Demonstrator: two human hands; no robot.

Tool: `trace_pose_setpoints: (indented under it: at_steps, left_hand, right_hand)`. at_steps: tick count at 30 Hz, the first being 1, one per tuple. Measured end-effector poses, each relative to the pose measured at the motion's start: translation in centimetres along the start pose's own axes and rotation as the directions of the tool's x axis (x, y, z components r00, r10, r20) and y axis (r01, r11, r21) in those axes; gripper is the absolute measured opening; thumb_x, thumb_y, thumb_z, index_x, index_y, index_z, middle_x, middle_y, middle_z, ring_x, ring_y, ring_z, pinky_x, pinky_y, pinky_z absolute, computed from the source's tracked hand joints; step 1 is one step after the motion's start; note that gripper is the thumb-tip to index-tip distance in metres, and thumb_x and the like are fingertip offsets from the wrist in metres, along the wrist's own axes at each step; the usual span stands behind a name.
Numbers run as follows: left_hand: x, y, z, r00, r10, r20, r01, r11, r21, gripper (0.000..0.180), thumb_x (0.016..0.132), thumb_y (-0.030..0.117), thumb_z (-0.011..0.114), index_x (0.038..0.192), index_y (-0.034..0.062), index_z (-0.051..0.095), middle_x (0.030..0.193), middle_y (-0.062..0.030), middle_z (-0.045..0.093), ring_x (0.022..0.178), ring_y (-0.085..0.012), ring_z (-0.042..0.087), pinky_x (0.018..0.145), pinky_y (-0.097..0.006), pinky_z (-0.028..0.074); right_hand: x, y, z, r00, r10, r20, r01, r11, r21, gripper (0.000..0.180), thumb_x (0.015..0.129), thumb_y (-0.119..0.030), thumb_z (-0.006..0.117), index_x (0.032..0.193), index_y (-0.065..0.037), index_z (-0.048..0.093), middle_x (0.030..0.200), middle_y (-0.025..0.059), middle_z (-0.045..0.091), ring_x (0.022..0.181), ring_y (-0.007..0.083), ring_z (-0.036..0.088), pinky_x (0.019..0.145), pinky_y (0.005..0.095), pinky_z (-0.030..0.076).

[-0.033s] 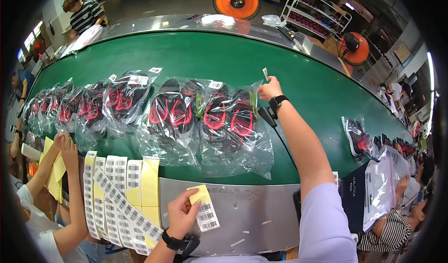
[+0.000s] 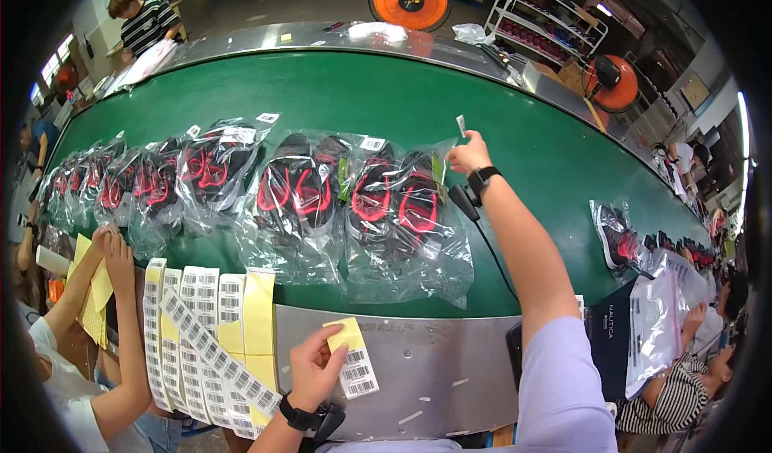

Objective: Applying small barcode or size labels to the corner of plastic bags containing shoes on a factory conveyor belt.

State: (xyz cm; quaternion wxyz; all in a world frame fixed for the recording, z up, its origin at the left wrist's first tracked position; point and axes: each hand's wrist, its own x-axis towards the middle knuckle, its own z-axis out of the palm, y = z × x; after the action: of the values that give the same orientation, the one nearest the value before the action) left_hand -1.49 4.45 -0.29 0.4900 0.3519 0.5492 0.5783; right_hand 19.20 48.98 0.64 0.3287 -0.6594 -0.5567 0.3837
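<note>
My left hand (image 2: 314, 364) pinches a short strip of barcode labels (image 2: 359, 372) on yellow backing, above the metal table edge. My right hand (image 2: 470, 154) reaches out over the green belt, its fingers closed on a small white barcode sticker (image 2: 461, 125) that sticks up from the fingertips. Just left of and below that hand lies a bagged pair of black and red shoes (image 2: 394, 203) in clear plastic. A second bagged pair (image 2: 296, 191) rests beside it, a white label near the top between the two.
More bagged shoes (image 2: 213, 163) line the belt (image 2: 322, 91) to the left. Long barcode label sheets (image 2: 201, 332) hang over the metal edge (image 2: 466, 356). A co-worker's hands (image 2: 117, 252) are at the left. One bagged shoe (image 2: 618, 240) and a dark bag (image 2: 607, 332) lie right.
My right hand has shifted very slightly to the right with the sticker still in its fingers. My left hand stays in place with the label strip.
</note>
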Motion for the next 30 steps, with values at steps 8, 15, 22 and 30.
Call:
trace_pose_setpoints:
  at_steps: [8,15,22,30]
  left_hand:
    - [0.2,-0.1,-0.6,1.0,-0.006,0.021,0.005,0.998,0.064,0.031,0.085,-0.007,0.061,0.116,-0.0062,0.058,0.104,-0.0117,0.063,0.093,-0.0144,0.064,0.077,-0.025,0.053]
    - [0.3,-0.1,-0.1,0.999,0.045,0.022,-0.046,0.997,0.055,0.03,0.085,-0.008,0.059,0.115,-0.0068,0.058,0.102,-0.0104,0.062,0.089,-0.0126,0.063,0.074,-0.023,0.052]
    - [0.0,0.1,0.1,1.0,0.009,0.025,-0.011,0.997,0.077,0.029,0.086,-0.008,0.058,0.115,-0.0068,0.058,0.101,-0.0096,0.062,0.088,-0.0119,0.063,0.073,-0.023,0.051]
    - [-0.2,-0.2,0.1,0.999,-0.001,0.034,-0.003,0.992,0.124,0.029,0.086,-0.008,0.059,0.115,-0.0065,0.059,0.098,-0.0078,0.061,0.082,-0.009,0.06,0.069,-0.021,0.048]
  right_hand:
    - [-8.0,5.9,-4.7,0.979,0.095,0.179,-0.156,0.916,0.369,0.081,0.073,0.007,0.067,0.142,-0.004,0.026,0.079,0.009,0.062,0.067,0.0162,0.061,0.058,0.0308,0.053]
    - [-4.5,2.2,-7.9,0.987,-0.147,-0.069,0.161,0.947,0.277,0.014,0.08,-0.011,0.071,0.09,-0.004,0.062,0.081,0.0017,0.061,0.075,0.0103,0.057,0.063,0.0242,0.046]
    - [-1.7,-1.8,-6.4,0.922,-0.128,0.365,0.176,0.979,-0.102,0.011,0.083,-0.016,0.068,0.084,-0.007,0.061,0.085,0.0022,0.063,0.083,0.0133,0.058,0.073,0.0305,0.048]
    - [0.4,-1.6,-5.4,0.901,0.094,0.424,-0.055,0.993,-0.103,0.014,0.078,-0.015,0.07,0.084,-0.004,0.064,0.084,0.0056,0.066,0.078,0.0153,0.064,0.069,0.0342,0.054]
